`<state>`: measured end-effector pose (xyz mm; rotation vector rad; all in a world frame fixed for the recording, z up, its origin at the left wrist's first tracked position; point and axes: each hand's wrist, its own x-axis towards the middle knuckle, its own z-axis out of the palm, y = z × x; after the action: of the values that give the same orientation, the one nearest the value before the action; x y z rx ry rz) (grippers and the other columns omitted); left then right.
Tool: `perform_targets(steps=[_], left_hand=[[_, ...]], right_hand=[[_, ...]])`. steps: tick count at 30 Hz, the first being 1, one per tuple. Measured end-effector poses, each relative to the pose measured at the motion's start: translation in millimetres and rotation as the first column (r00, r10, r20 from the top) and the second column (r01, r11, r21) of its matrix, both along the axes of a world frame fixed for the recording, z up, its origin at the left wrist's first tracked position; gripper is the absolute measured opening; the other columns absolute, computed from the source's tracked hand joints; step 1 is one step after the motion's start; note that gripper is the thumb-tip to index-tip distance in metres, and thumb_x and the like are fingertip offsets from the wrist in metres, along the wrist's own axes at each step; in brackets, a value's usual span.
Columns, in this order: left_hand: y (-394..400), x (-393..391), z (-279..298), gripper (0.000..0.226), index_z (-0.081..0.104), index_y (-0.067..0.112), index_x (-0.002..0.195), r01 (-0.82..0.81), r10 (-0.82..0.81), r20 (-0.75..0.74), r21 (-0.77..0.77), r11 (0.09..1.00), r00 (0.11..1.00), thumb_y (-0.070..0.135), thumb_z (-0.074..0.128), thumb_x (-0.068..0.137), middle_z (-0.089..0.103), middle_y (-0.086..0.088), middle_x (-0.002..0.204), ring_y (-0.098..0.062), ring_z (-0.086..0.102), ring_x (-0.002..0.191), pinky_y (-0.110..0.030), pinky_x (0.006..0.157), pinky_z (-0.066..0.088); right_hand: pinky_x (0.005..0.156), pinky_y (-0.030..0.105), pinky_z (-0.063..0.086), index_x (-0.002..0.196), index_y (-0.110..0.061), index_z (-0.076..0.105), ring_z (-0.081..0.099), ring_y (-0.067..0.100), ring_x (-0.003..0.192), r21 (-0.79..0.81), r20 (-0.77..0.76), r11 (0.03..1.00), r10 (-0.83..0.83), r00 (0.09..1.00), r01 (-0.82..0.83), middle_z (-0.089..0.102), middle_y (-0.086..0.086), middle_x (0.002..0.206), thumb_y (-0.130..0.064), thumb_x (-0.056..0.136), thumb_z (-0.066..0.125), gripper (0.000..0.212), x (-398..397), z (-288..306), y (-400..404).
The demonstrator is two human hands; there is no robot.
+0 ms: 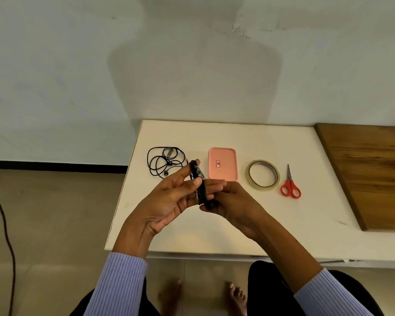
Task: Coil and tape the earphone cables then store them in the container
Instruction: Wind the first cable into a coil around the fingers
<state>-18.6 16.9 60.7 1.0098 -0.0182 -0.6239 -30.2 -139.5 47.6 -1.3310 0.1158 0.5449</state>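
Observation:
A black earphone cable, coiled into a tight bundle (198, 183), is held upright above the white table (283, 224). My left hand (169, 201) holds it with the bundle against its extended fingers and the thumb on it. My right hand (233, 201) pinches the bundle's lower end. Clear tape seems to wrap the bundle near its top. A second black earphone cable (164, 161) lies loose and tangled on the table's far left. The pink container (222, 164) sits just behind my hands, lid side up.
A roll of clear tape (263, 174) lies right of the container, and red-handled scissors (290, 184) lie beyond it. A wooden board (374, 174) covers the table's right end. A dark cord (0, 224) runs along the floor at the left.

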Motion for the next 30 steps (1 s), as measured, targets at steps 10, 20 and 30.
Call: perform_targets(steps=[10, 20, 30], left_hand=[[-8, 2, 0, 0.057, 0.039, 0.015, 0.137, -0.038, 0.039, -0.013, 0.015, 0.999, 0.999, 0.009, 0.051, 0.082, 0.072, -0.019, 0.098, -0.023, 0.072, 0.09, -0.027, 0.076, 0.057], [-19, 8, -17, 0.023, 0.063, -0.002, 0.111, -0.243, 0.265, -0.138, 0.159, 0.957, 0.954, -0.001, 0.049, 0.093, 0.072, -0.009, 0.079, -0.018, 0.07, 0.076, -0.031, 0.082, 0.058], [-45, 5, -26, 0.017, 0.068, 0.003, 0.094, -0.428, 0.444, 0.072, 0.438, 0.79, 0.893, -0.001, 0.051, 0.093, 0.072, -0.014, 0.086, -0.021, 0.071, 0.082, -0.022, 0.07, 0.058]], right_hand=[[0.058, 0.018, 0.04, 0.082, -0.012, 0.063, 0.046, 0.005, 0.056, 0.187, -0.23, 0.966, -0.134, 0.964, 0.179, 0.052, -0.002, 0.064, 0.003, 0.094, 0.042, 0.028, 3, -1, 2], [0.072, 0.024, 0.055, 0.095, -0.012, 0.073, 0.064, 0.015, 0.076, -0.164, 0.05, 0.889, -0.426, 0.903, 0.428, 0.073, 0.01, 0.091, -0.012, 0.088, 0.063, 0.012, 6, -12, -6], [0.067, 0.017, 0.053, 0.09, -0.02, 0.075, 0.063, 0.001, 0.063, -0.317, 0.416, 0.737, -0.457, 0.786, 0.597, 0.072, -0.01, 0.075, -0.012, 0.082, 0.07, 0.013, 10, -15, 1]])
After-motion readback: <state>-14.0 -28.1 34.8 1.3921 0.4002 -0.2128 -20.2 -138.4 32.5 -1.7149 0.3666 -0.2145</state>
